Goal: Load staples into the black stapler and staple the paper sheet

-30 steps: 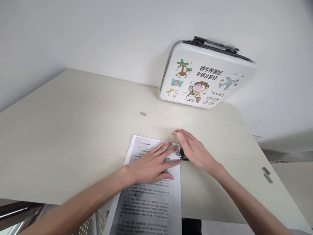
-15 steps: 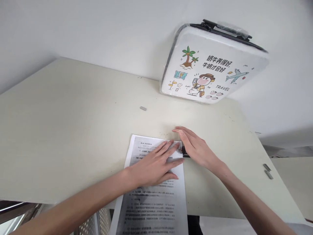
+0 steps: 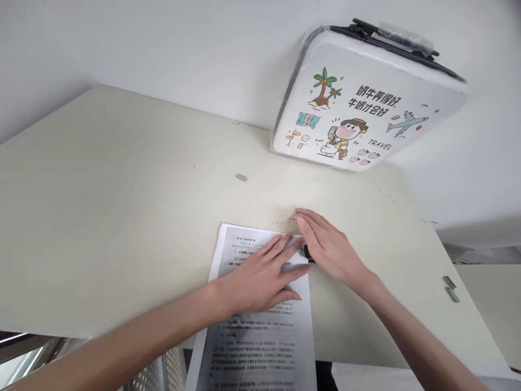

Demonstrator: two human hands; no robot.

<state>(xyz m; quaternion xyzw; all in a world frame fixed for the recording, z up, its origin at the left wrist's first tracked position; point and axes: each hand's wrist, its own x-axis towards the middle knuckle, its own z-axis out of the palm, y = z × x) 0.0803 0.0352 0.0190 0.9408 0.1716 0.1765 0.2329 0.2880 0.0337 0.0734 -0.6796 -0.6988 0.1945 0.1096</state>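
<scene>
Printed paper sheets lie on the table and hang past its near edge. Flat on their upper part rests my left hand, fingers spread and holding nothing. My right hand is cupped over a black stapler at the upper right edge of the paper, its fingers close together and reaching past the tool. Only a small black piece with a metal end shows there, against the sheet's edge; the hand hides the rest.
A white case with cartoon prints and a black handle stands against the wall at the back right. One small grey strip lies mid-table, and two more grey strips lie near the right edge of the table.
The view has shifted slightly, so the case appears a little higher and further right. Both hands keep their places on the paper and the stapler.
</scene>
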